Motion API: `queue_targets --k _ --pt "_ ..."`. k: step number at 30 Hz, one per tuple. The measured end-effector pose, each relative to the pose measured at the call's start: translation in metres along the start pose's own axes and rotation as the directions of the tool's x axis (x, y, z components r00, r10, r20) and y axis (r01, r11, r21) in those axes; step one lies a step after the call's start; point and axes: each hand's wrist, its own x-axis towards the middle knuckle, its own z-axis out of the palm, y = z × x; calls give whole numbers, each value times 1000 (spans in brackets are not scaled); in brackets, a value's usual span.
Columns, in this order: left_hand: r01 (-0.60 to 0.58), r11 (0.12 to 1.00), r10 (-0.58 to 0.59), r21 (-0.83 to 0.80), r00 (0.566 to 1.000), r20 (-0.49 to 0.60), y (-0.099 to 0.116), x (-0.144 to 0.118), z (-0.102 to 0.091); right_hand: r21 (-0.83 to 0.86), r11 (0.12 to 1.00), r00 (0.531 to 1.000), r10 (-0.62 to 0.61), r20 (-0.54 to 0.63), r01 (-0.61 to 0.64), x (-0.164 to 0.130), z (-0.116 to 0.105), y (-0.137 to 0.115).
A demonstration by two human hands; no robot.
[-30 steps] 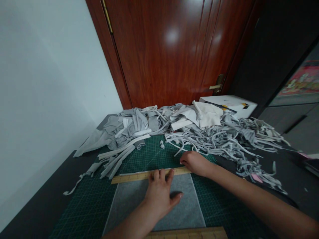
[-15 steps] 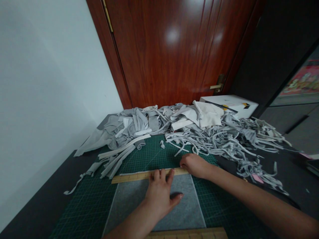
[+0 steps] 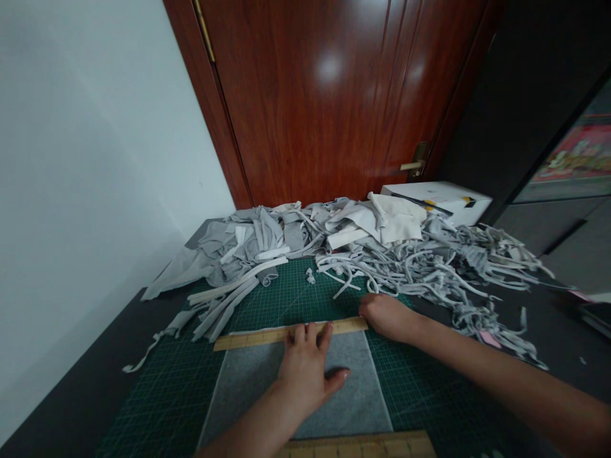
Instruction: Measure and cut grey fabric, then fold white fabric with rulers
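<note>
Head view: a dark surface (image 3: pixel 71 413) runs out beyond both hands, with a gridded green cutting mat (image 3: pixel 157 401) spread on it beneath them. Ahead of the hands, across the far side, lies a heap of grey fabric scraps (image 3: pixel 258 235); farther to the right it becomes a tangle of thin grey strips (image 3: pixel 424 261), with a white box (image 3: pixel 461 216) behind. A red-brown wooden door (image 3: pixel 324 114) stands past all this, a pale wall (image 3: pixel 95 159) rises to the left, and a grey cabinet (image 3: pixel 568 222) is off to the right.

Compared with half a second ago, the right hand (image 3: pixel 389 318) has shifted rightward, baring the right end of the wooden ruler (image 3: pixel 252 339). The left hand (image 3: pixel 305 369), the ruler and the cloth have kept their places.

The grey fabric piece (image 3: pixel 353 394) lies flat on the mat under the left hand, whose fingers are spread and press the ruler across its far edge. The right hand is curled at the ruler's right end; whether it pinches anything cannot be told. A second ruler (image 3: pixel 363 446) crosses the fabric's near edge, closer to the wearer than either hand.
</note>
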Motion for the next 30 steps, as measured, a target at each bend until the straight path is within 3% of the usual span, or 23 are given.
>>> queue_targets --k 3,5,8,12,16,19,26,30 --pt "-4 1000 4 7 1000 -14 0 0 0 3 1000 999 24 -25 -24 -12 -8 4" --pt "-4 1000 5 13 1000 -27 0 0 1 80 994 985 90 -145 -79 -25 -16 6" --pt "-6 1000 7 28 999 -34 -1 1 3 282 933 893 312 -324 -224 -55 -19 7" --pt "-17 999 18 41 999 -40 -1 1 1 482 770 778 577 -247 -418 -108 8 5" --pt "-25 997 28 66 998 -52 1 -1 -3 636 584 664 733 -146 -504 -159 48 3" --pt "-66 995 71 70 995 -74 0 -3 -2 673 512 598 791 -128 -533 -178 64 3" --pt "-150 986 157 70 980 -120 -6 0 9 700 522 568 798 -200 -487 -180 81 9" --pt "-151 986 159 64 976 -148 -6 -1 11 612 594 465 800 -379 -523 -177 81 -15"
